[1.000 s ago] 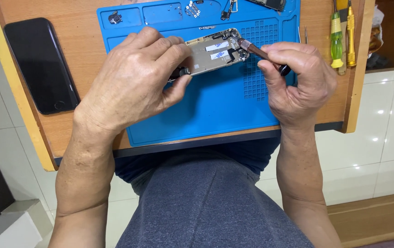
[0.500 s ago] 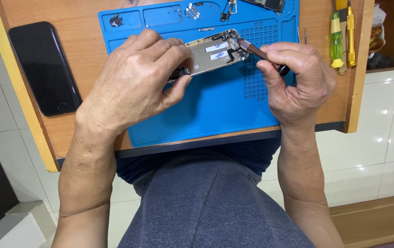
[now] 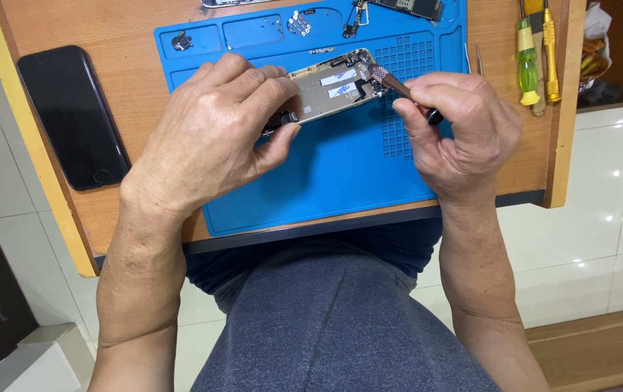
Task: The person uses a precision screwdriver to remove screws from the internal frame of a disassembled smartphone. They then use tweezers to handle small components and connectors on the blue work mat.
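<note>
My left hand (image 3: 213, 134) grips an opened silver phone housing (image 3: 329, 91) and holds it tilted above a blue work mat (image 3: 340, 174). White stickers and a dark part show inside the housing. My right hand (image 3: 456, 127) pinches a thin dark screwdriver (image 3: 398, 88), whose tip rests at the housing's right end. My left fingers hide the housing's left end.
A black phone (image 3: 72, 116) lies face up on the wooden desk (image 3: 130, 65) to the left of the mat. Small screws, brackets and a circuit board (image 3: 413, 7) sit along the mat's top trays. Green and yellow screwdrivers (image 3: 533, 51) lie at the right. My lap is below the desk edge.
The view has shifted slightly. Both hands stay in the same grip, the screwdriver tip still at the housing's right end.
</note>
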